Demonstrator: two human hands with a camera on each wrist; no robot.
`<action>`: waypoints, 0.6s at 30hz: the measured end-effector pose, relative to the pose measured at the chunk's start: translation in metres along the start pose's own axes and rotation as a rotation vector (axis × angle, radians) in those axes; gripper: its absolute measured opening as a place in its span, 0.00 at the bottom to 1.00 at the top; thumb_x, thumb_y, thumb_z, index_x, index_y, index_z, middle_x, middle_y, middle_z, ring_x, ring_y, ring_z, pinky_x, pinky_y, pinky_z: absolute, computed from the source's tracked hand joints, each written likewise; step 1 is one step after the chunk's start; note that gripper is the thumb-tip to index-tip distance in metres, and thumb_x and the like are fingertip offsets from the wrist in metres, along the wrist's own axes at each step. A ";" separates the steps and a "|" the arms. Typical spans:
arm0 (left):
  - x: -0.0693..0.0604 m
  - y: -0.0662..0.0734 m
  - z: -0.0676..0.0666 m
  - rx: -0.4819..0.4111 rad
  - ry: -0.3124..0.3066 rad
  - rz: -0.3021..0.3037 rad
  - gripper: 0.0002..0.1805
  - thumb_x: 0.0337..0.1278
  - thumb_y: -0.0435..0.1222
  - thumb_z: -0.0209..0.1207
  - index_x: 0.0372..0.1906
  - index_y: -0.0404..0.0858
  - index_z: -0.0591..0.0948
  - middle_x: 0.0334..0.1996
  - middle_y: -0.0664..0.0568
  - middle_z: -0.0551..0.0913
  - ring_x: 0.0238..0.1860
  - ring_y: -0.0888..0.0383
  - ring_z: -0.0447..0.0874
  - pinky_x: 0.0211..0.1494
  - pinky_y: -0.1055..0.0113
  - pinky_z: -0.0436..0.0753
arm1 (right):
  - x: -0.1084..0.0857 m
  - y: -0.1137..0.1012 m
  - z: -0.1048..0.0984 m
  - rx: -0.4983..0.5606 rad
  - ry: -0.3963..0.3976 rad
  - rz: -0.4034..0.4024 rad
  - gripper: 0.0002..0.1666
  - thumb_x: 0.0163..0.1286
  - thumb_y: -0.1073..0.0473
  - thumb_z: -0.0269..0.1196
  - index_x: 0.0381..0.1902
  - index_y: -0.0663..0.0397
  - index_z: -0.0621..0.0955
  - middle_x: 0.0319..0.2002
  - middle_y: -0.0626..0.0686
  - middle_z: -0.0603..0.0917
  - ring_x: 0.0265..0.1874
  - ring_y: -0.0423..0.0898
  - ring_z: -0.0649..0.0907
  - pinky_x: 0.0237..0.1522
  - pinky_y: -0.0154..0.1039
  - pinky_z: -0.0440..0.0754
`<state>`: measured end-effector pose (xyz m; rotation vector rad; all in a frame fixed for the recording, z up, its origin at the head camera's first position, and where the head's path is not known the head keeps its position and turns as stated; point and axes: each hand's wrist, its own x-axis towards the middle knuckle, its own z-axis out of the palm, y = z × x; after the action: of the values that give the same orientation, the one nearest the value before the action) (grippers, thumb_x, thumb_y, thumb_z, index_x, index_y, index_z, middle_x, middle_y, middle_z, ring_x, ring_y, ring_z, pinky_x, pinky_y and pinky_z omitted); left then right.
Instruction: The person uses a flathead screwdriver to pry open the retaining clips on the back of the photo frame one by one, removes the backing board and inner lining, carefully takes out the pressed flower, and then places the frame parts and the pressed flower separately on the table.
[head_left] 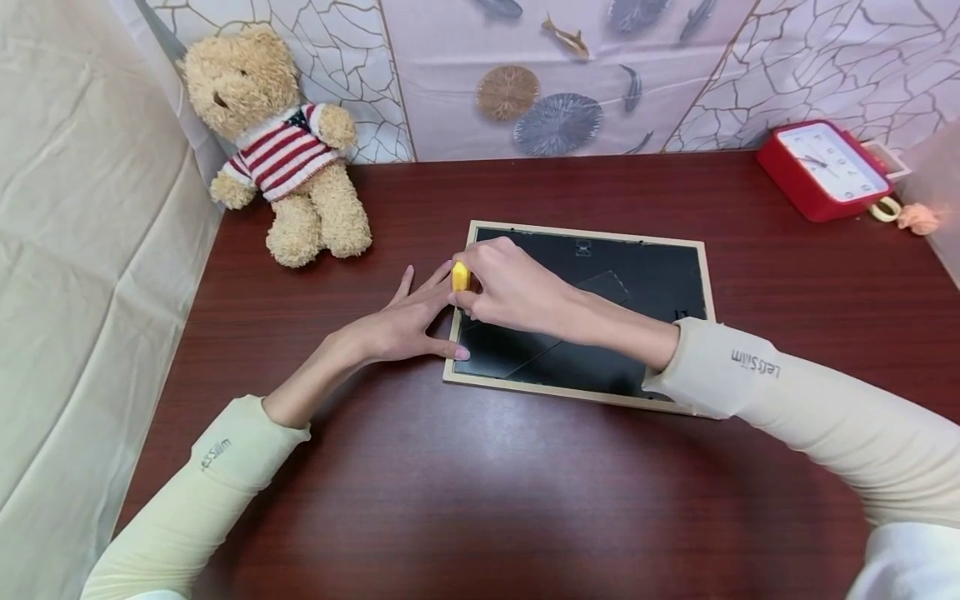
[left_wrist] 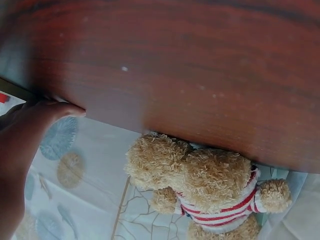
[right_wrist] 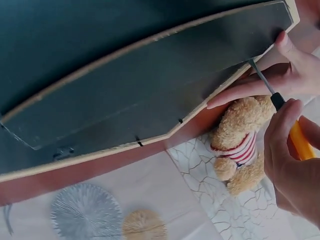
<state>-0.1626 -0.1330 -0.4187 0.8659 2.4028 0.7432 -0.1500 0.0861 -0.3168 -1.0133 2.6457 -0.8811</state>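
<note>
A picture frame with a light wooden rim [head_left: 577, 393] and black backing [head_left: 652, 283] lies back side up on the dark red table. My right hand [head_left: 517, 287] grips a screwdriver by its yellow handle [head_left: 461, 276]; in the right wrist view the metal shaft [right_wrist: 262, 77] of the screwdriver meets the frame's inner edge, beside my left hand [right_wrist: 300, 72]. With fingers spread, the left hand [head_left: 408, 325] rests at the frame's left end, its thumb on the rim. The left wrist view shows only part of the left hand [left_wrist: 25, 145].
A teddy bear [head_left: 300, 158] in a striped sweater sits at the back left of the table [head_left: 420, 483]. At the back right stands a red clock [head_left: 828, 171], with a small peach-coloured item [head_left: 918, 219] beside it. Patterned cloth hangs behind.
</note>
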 end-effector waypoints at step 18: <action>0.016 -0.012 -0.016 0.120 -0.051 -0.003 0.79 0.52 0.75 0.71 0.91 0.50 0.33 0.91 0.59 0.29 0.90 0.60 0.19 0.83 0.35 0.16 | -0.036 0.070 -0.033 0.221 0.196 0.302 0.15 0.69 0.57 0.80 0.52 0.52 0.95 0.50 0.56 0.95 0.38 0.45 0.84 0.34 0.33 0.73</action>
<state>-0.1884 -0.1348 -0.4187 0.9170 2.4227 0.5728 -0.1732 0.1664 -0.3324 -0.4821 2.6780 -1.2160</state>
